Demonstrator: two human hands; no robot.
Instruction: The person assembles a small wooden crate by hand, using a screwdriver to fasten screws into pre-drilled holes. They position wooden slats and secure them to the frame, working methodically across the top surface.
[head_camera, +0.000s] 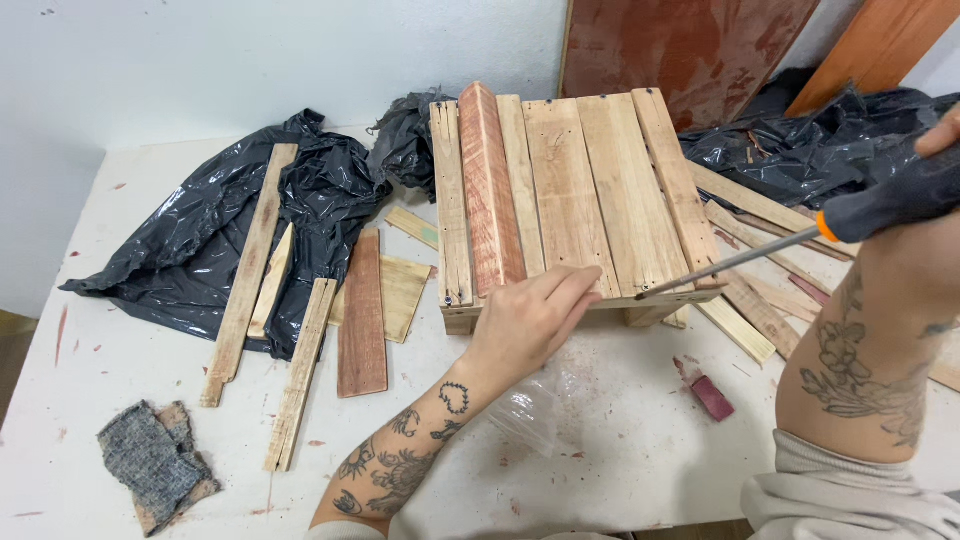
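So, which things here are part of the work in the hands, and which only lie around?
In use:
- left hand resting on the slatted wooden crate
- right hand holding the screwdriver, its tip at the crate's front edge

Lying about:
- black plastic sheet
- loose wooden slats
- grey cloth scrap
- small red block
- clear plastic bag

You have bare table (640, 440) before the wooden crate (565, 190); loose slats (300, 370) block the left, black plastic sheeting (200, 240) crowds behind
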